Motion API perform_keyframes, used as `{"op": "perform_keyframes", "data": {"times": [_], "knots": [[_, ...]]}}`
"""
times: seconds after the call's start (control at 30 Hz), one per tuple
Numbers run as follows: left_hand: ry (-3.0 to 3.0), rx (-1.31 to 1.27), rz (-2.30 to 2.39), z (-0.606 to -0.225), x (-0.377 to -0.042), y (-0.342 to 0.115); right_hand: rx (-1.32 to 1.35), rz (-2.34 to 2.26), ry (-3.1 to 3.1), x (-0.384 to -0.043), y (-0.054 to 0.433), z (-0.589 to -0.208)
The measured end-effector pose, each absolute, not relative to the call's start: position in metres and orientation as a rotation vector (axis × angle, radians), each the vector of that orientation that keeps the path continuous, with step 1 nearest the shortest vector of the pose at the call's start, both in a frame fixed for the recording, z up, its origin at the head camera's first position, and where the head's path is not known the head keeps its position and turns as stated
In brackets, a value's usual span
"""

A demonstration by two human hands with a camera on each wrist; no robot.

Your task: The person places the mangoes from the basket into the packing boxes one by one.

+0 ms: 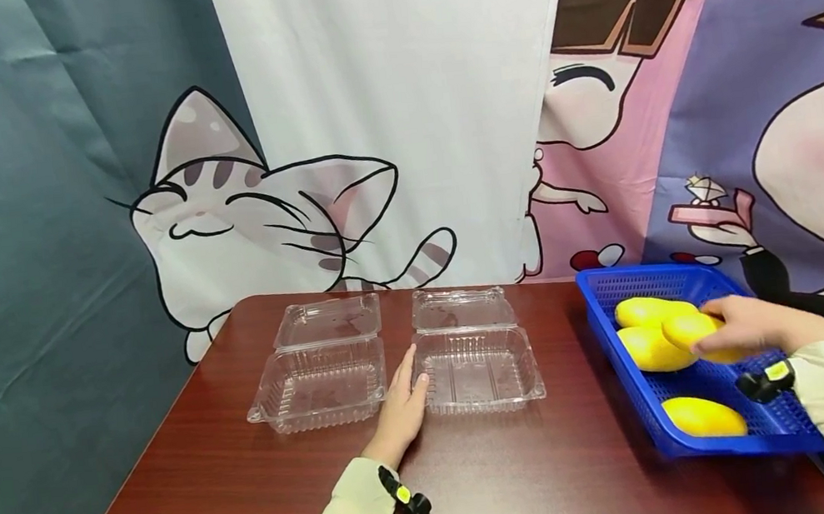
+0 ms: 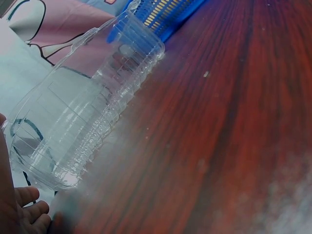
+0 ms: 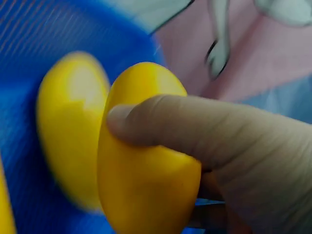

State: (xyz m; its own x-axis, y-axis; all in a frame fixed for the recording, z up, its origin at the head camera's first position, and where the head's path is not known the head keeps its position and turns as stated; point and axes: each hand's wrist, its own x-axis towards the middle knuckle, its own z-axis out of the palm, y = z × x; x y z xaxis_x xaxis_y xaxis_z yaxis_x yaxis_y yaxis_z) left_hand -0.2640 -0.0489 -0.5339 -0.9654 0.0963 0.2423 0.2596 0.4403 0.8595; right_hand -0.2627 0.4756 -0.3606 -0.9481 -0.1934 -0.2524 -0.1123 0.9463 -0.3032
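Note:
My right hand (image 1: 754, 326) grips a yellow mango (image 3: 146, 190) over the blue basket (image 1: 622, 390), with the thumb laid across its side in the right wrist view. More mangoes lie in the basket, among them one (image 1: 704, 417) near its front edge and one (image 1: 655, 349) beside the held mango. Between two lidded clear plastic containers, my left hand (image 1: 400, 401) rests with fingers extended, at the near left side of the right container (image 1: 478, 371). The left container (image 1: 323, 388) stands just beyond its other side. Both lids are folded back.
The brown table (image 1: 256, 491) reaches a printed curtain (image 1: 396, 108) at its back edge. The basket stands at the table's right side. A lid (image 1: 463, 309) lies behind the right container, another lid (image 1: 328, 320) behind the left one.

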Motion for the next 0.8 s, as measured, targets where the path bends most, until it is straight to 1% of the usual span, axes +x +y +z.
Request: {"op": "perform_keyframes", "data": {"times": [0.2, 0.33, 0.43, 0.57, 0.8], "knots": [[-2.545, -0.300, -1.530, -0.535, -0.264, -0.048, -0.366, -0.310, 3.005, -0.275, 0.408, -0.322], [-2.532, -0.304, -1.536, -0.533, -0.264, -0.049, -0.473, -0.310, 3.080, -0.286, 0.354, -0.313], [-2.530, -0.301, -1.533, -0.534, -0.263, -0.049, -0.556, -0.352, 3.095, -0.296, 0.314, -0.322], [-2.541, -0.296, -1.534, -0.535, -0.264, -0.047, -0.614, -0.378, 3.069, -0.309, 0.267, -0.345], [-2.509, -0.349, -1.487, -0.535, -0.265, -0.049, -0.548, -0.397, 2.993, -0.318, 0.200, -0.399]]}}
